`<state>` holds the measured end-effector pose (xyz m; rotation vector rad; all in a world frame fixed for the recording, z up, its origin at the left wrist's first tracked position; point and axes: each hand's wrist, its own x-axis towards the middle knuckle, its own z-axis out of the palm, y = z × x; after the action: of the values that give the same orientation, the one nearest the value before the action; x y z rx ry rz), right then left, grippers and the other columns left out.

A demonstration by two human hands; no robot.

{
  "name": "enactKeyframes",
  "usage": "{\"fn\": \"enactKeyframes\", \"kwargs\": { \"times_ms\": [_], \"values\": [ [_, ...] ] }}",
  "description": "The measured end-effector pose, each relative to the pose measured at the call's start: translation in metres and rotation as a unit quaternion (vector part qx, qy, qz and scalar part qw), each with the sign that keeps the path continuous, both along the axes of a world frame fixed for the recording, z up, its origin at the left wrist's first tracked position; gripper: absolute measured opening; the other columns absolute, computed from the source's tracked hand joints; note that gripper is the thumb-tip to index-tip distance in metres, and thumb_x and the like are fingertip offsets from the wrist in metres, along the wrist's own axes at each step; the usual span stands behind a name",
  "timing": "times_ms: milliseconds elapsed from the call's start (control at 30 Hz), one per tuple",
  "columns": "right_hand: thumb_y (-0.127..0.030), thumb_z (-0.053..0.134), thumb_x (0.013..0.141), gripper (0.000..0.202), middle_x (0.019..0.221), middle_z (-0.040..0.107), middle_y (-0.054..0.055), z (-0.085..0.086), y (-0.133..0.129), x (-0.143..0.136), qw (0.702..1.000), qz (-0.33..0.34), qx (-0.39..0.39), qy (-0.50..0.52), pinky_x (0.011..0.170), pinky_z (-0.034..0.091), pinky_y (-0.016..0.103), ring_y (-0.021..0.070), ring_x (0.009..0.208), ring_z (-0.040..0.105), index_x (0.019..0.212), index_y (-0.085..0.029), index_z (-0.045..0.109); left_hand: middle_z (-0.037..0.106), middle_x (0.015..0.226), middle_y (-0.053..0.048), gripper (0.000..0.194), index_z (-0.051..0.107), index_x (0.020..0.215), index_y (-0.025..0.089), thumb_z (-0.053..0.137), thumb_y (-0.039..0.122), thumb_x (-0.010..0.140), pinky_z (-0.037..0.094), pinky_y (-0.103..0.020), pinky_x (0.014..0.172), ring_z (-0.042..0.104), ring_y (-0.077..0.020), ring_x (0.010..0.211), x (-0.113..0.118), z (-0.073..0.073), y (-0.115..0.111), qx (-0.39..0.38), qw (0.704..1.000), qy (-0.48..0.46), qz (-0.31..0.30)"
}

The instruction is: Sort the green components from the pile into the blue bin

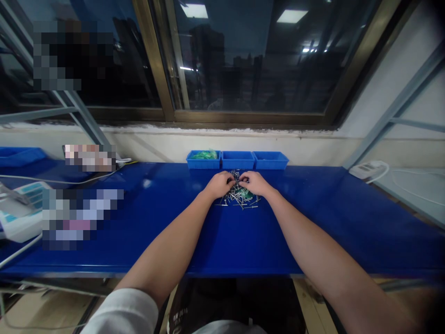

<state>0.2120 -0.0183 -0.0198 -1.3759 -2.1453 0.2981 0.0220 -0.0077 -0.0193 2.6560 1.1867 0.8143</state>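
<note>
A loose pile of thin metal pins, like rivets (239,199), lies on the blue table, with a bit of green material (245,193) among them. My left hand (221,184) is at the pile's left side, its fingers curled together over the pins. From the right, my right hand (256,183) reaches in with thumb and fingers pinched at the upper part of the pile. What either hand holds is too small to make out. The two hands are close but apart.
Behind the pile stand three joined blue bins: the left bin (203,163) holds green material, beside a middle bin (238,163) and a right bin (271,163). A white device (21,208) and cables are at left. A white power strip (367,170) lies far right.
</note>
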Motion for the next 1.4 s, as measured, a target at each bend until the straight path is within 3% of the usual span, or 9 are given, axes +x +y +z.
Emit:
{"fn": "enactKeyframes", "kwargs": {
  "times_ms": [500, 667, 800, 900, 1067, 1267, 1400],
  "values": [
    [-0.023, 0.060, 0.075, 0.010, 0.073, 0.067, 0.002, 0.002, -0.002, -0.001, 1.000, 0.005, 0.004, 0.025, 0.066, 0.043, 0.027, 0.0145, 0.067, 0.058, 0.077, -0.020, 0.069, 0.062, 0.088, -0.005, 0.011, 0.060, 0.081, 0.019, 0.053, 0.028, 0.080, 0.048, -0.032, 0.077, 0.059, -0.0188, 0.082, 0.000, 0.001, -0.002, -0.002, 1.000, -0.011, 0.011],
    [-0.021, 0.060, 0.073, 0.016, 0.077, 0.068, 0.003, -0.004, 0.002, -0.001, 0.995, -0.009, -0.027, 0.100, 0.066, 0.046, 0.027, 0.0139, 0.068, 0.060, 0.088, -0.018, 0.067, 0.061, 0.082, -0.004, 0.012, 0.057, 0.077, 0.019, 0.054, 0.030, 0.080, 0.047, -0.031, 0.071, 0.059, -0.0187, 0.077, -0.001, 0.000, -0.001, 0.010, 1.000, -0.019, 0.003],
    [-0.021, 0.060, 0.071, 0.015, 0.078, 0.068, 0.004, -0.002, 0.003, -0.002, 0.984, -0.023, -0.013, 0.174, 0.070, 0.049, 0.030, 0.0150, 0.071, 0.061, 0.084, -0.017, 0.067, 0.061, 0.084, -0.004, 0.015, 0.058, 0.078, 0.019, 0.054, 0.033, 0.080, 0.047, -0.031, 0.073, 0.059, -0.0185, 0.078, 0.000, 0.001, -0.003, 0.012, 1.000, -0.022, 0.009],
    [-0.025, 0.063, 0.068, 0.014, 0.075, 0.068, 0.005, 0.003, 0.003, -0.003, 0.965, -0.030, 0.000, 0.261, 0.071, 0.050, 0.032, 0.0161, 0.070, 0.062, 0.079, -0.016, 0.065, 0.061, 0.089, -0.005, 0.019, 0.060, 0.084, 0.018, 0.053, 0.036, 0.081, 0.047, -0.031, 0.078, 0.059, -0.0187, 0.083, 0.000, 0.004, -0.005, 0.018, 0.999, -0.034, 0.013],
    [-0.034, 0.071, 0.063, 0.026, 0.062, 0.065, 0.003, 0.006, 0.002, -0.006, 0.909, -0.001, -0.071, 0.410, 0.056, 0.051, 0.031, 0.0168, 0.057, 0.062, 0.078, -0.015, 0.060, 0.063, 0.094, -0.005, 0.031, 0.062, 0.094, 0.018, 0.049, 0.045, 0.084, 0.046, -0.031, 0.083, 0.059, -0.0184, 0.089, 0.001, 0.008, -0.010, 0.024, 0.998, -0.057, -0.017],
    [-0.035, 0.079, 0.058, 0.036, 0.073, 0.068, 0.005, 0.009, -0.003, -0.017, 0.835, 0.039, -0.118, 0.536, 0.069, 0.056, 0.035, 0.0185, 0.070, 0.067, 0.081, -0.016, 0.058, 0.063, 0.090, -0.005, 0.028, 0.064, 0.092, 0.018, 0.045, 0.038, 0.089, 0.046, -0.029, 0.081, 0.059, -0.0170, 0.087, 0.003, 0.008, -0.009, 0.041, 0.996, -0.034, -0.071],
    [-0.031, 0.078, 0.060, 0.032, 0.072, 0.068, 0.004, 0.012, -0.004, -0.022, 0.828, 0.029, -0.120, 0.547, 0.072, 0.057, 0.035, 0.0182, 0.072, 0.067, 0.079, -0.016, 0.057, 0.064, 0.087, -0.005, 0.025, 0.064, 0.087, 0.018, 0.042, 0.031, 0.090, 0.046, -0.028, 0.079, 0.060, -0.0166, 0.084, 0.003, 0.006, -0.007, 0.045, 0.996, -0.039, -0.067]
  ]
}}
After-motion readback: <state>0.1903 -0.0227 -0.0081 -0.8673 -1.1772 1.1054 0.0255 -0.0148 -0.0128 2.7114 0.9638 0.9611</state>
